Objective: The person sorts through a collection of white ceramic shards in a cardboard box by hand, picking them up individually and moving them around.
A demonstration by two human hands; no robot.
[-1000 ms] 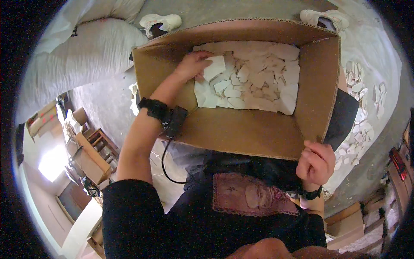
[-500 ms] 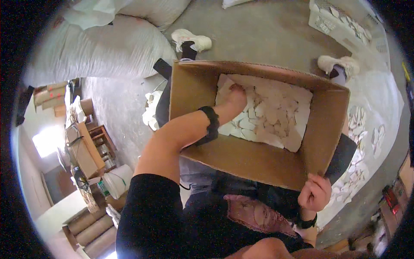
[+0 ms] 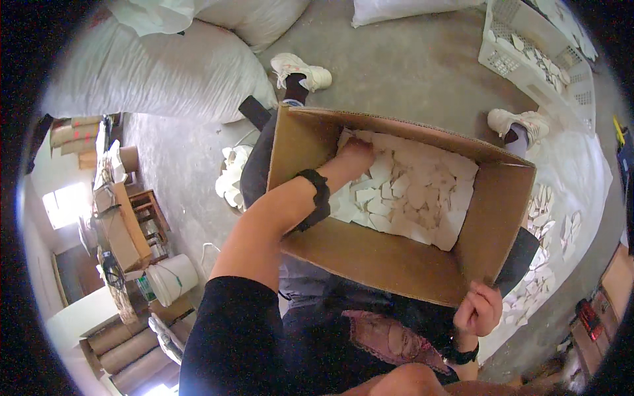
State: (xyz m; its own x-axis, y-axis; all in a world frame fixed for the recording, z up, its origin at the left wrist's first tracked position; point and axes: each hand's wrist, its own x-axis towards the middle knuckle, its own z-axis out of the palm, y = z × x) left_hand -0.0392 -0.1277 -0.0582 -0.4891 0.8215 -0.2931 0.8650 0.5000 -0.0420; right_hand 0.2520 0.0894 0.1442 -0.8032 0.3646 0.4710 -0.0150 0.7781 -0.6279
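An open cardboard box (image 3: 376, 261) rests tilted across my lap. White paper (image 3: 456, 228) lines its bottom, and many flat, irregular off-white pieces (image 3: 422, 195) lie spread over the paper. My left hand (image 3: 356, 155) reaches down inside, at the far left corner of the lining. Its fingers are curled in against the paper; whatever they hold is hidden. At the box's near right corner, my right hand (image 3: 479, 308) is closed on the cardboard rim, its fingers bent.
Large white sacks (image 3: 158, 72) stand at the far left. A white plastic basket (image 3: 538, 66) with similar pieces sits far right. More pieces lie on a clear plastic sheet (image 3: 574, 191) at right. A bowl of white pieces (image 3: 232, 178) and a white bucket (image 3: 173, 278) are at left.
The box has shifted slightly toward me in the picture. My left hand stays at the far left corner of the lining, and my right hand keeps to the near right corner.
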